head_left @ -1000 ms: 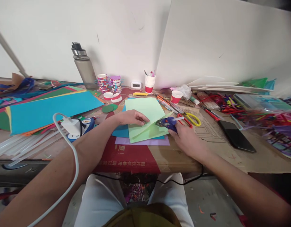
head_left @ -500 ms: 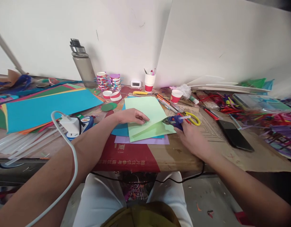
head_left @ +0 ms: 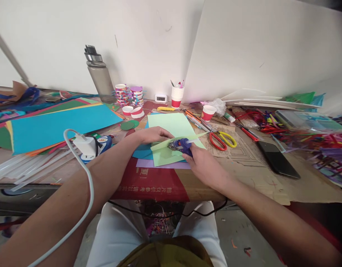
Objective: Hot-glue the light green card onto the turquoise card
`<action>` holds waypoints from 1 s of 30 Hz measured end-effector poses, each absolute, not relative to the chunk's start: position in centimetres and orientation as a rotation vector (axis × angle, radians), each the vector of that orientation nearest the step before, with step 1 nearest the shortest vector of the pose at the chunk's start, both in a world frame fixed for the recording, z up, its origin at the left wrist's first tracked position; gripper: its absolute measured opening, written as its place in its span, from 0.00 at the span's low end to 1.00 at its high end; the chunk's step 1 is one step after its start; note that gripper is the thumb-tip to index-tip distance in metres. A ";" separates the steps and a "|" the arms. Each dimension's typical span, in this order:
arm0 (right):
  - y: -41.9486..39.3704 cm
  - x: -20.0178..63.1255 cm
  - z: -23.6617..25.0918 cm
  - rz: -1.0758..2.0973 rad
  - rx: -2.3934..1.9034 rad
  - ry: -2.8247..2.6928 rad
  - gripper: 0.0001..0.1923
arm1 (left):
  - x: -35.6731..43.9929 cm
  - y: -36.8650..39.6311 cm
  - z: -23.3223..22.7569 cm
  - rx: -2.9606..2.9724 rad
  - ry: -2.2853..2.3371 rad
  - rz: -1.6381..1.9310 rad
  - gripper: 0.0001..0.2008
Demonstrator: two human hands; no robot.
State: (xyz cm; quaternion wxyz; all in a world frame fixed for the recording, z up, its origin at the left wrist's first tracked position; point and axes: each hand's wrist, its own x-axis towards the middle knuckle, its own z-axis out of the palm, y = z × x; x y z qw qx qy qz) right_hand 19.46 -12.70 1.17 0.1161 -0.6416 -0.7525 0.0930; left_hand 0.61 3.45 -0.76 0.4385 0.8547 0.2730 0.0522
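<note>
My right hand [head_left: 200,167] grips a small blue glue gun [head_left: 181,145] with a clear glue stick in its back, its nozzle pointing left under a lifted fold of the light green paper [head_left: 173,126]. My left hand [head_left: 153,135] holds up that folded edge of the green sheet. The sheet lies on a blue sheet [head_left: 143,152] and a purple sheet [head_left: 157,164] near the table's front edge.
Scissors with red and yellow handles [head_left: 222,140] lie right of the paper, a black phone [head_left: 276,159] further right. A white charger with cable [head_left: 86,145] sits by my left arm. A large blue sheet [head_left: 56,124], a grey bottle [head_left: 100,76] and paper cups [head_left: 208,112] stand behind.
My right hand has brought the glue gun leftward from beside the scissors onto the green paper. My left hand has lifted the folded edge over the nozzle.
</note>
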 end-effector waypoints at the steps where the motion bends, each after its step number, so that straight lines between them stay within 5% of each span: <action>1: -12.7 19.2 1.2 0.278 -1.864 -2.210 0.15 | 0.6 3.4 -0.6 2.118 0.685 0.130 0.18; 30: -12.0 16.1 1.2 0.369 -1.704 -2.258 0.16 | 0.5 4.1 -1.1 1.953 0.667 0.130 0.24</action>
